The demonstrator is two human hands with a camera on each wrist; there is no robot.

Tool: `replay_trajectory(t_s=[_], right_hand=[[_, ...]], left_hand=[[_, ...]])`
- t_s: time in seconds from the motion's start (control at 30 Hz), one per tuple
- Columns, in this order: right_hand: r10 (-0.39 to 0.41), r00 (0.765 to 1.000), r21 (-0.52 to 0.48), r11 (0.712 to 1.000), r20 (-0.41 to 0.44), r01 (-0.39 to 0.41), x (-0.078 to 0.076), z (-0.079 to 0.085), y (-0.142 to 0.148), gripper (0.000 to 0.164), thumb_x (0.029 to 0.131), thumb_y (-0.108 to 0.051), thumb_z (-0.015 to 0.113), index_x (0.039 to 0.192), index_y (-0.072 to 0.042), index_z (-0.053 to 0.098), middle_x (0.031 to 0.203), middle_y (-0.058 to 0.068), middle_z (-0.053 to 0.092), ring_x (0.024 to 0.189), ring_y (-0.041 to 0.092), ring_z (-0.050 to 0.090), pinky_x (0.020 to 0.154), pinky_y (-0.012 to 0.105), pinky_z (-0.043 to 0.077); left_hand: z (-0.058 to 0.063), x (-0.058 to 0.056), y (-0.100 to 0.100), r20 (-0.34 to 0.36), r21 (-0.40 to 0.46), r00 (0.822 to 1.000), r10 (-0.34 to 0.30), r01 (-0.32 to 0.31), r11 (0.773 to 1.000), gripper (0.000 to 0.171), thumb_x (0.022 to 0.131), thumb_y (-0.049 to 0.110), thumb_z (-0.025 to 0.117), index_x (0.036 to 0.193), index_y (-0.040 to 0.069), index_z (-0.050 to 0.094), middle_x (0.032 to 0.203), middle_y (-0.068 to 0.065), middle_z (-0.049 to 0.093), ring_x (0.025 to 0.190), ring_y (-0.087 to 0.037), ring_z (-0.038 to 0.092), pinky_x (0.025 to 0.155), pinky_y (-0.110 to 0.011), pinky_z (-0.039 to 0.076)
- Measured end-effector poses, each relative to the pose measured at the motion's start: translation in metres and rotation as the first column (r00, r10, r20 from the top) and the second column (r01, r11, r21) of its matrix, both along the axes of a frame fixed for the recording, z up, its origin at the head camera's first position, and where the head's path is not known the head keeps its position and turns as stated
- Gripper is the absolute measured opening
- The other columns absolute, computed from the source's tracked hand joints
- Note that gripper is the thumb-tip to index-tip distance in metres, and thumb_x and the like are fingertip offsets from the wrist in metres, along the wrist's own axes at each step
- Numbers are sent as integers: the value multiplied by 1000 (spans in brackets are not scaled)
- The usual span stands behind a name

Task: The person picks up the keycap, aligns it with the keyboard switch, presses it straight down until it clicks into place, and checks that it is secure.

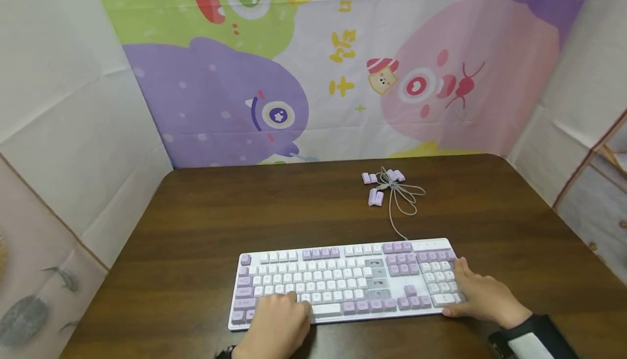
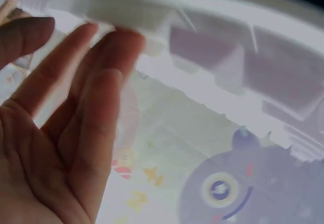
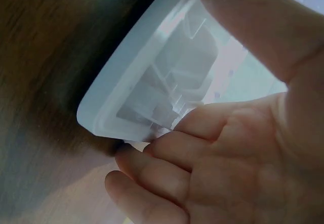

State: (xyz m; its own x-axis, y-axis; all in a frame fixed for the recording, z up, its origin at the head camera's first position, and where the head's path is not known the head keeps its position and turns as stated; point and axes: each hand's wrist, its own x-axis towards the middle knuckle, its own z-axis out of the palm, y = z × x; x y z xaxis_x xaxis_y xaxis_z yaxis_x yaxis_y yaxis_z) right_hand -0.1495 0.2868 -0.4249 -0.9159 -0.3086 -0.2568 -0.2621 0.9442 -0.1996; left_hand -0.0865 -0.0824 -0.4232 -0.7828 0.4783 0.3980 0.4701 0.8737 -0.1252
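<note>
A white and lilac keyboard [image 1: 328, 309] lies on the brown table, its near edge towards me. My left hand [image 1: 280, 321] is over the lower left keys, fingertips at the row above the space bar. Seen in the left wrist view, its fingers [image 2: 101, 113] are slightly bent and hold nothing. My right hand [image 1: 485, 295] grips the keyboard's right end, thumb at the near corner and fingers along the side. Grey gaps without keycaps [image 1: 377, 283] show right of the main keys. Several loose lilac keycaps [image 1: 375, 197] lie behind the keyboard.
A pale cable [image 1: 407, 198] runs from the keyboard's back edge and lies looped and bundled among the loose keycaps. The wooden table [image 1: 206, 212] ends at a cartoon-printed cloth [image 1: 338, 119]. Pale cloth panels [image 1: 98, 109] stand at both sides.
</note>
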Motion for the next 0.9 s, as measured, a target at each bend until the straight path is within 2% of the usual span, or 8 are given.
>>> replay_trajectory(t_s=[0.13, 0.27, 0.4, 0.47, 0.63, 0.8, 0.87, 0.9], right_hand=[[-21, 1000, 12, 1000, -13, 21, 4, 1, 4, 105, 66, -50, 74, 128, 24, 33, 131, 45, 34, 100, 55, 54, 78, 60, 44], [-26, 999, 22, 999, -44, 27, 5, 1, 6, 103, 64, -49, 76, 126, 24, 35, 129, 45, 37, 96, 54, 57, 76, 58, 45], [-29, 998, 24, 999, -55, 30, 5, 1, 4, 103, 63, -48, 77, 125, 24, 36, 129, 45, 37, 93, 53, 58, 75, 57, 46], [-38, 998, 26, 999, -49, 39, 4, 1, 1, 104, 62, -47, 78, 125, 24, 36, 129, 45, 37, 92, 53, 58, 74, 57, 47], [-56, 997, 45, 997, -54, 58, 2, 2, -8, 104, 60, -45, 80, 125, 24, 37, 128, 45, 38, 88, 52, 60, 70, 55, 49], [-74, 997, 42, 996, -39, 76, 1, 3, -13, 104, 60, -44, 81, 126, 23, 36, 129, 45, 37, 91, 53, 59, 72, 55, 49], [-81, 996, 37, 996, -38, 83, 2, 3, -12, 104, 60, -44, 81, 127, 23, 36, 130, 45, 37, 92, 54, 58, 74, 56, 48], [-88, 995, 38, 995, -40, 89, 2, 3, -11, 104, 60, -43, 81, 127, 22, 36, 130, 45, 37, 92, 54, 58, 73, 56, 48]], left_hand=[[15, -23, 4, 58, 59, 998, -24, 20, 998, 27, 65, 27, 71, 46, 23, 53, 43, 8, 49, 38, -11, 42, 35, -26, 20], [29, -56, 19, 131, 119, 990, -44, 29, 992, 34, 69, 24, 71, 43, 24, 49, 42, 13, 40, 41, -4, 31, 37, -22, 17], [33, -92, 47, 206, 162, 977, -56, 22, 986, 40, 76, 22, 69, 45, 21, 44, 45, 12, 28, 44, -5, 26, 38, -22, 17], [31, -108, 62, 257, 185, 964, -71, 24, 982, 35, 78, 19, 67, 47, 20, 50, 46, 12, 34, 44, -5, 30, 38, -21, 21], [23, -145, 94, 420, 231, 904, -83, -18, 973, 14, 79, 13, 65, 66, 15, 70, 64, 4, 65, 56, -14, 59, 48, -29, 46], [17, -185, 117, 613, 210, 788, 54, -228, 951, 19, 83, 24, 64, 81, 6, 66, 94, -10, 70, 90, -29, 65, 71, -42, 53], [15, -201, 125, 652, 201, 751, 100, -299, 933, 24, 86, 27, 61, 87, 3, 65, 102, -15, 68, 97, -32, 63, 76, -44, 52], [13, -209, 129, 659, 201, 743, 114, -320, 926, 26, 87, 27, 60, 91, 2, 65, 106, -16, 67, 99, -33, 63, 80, -44, 51]])
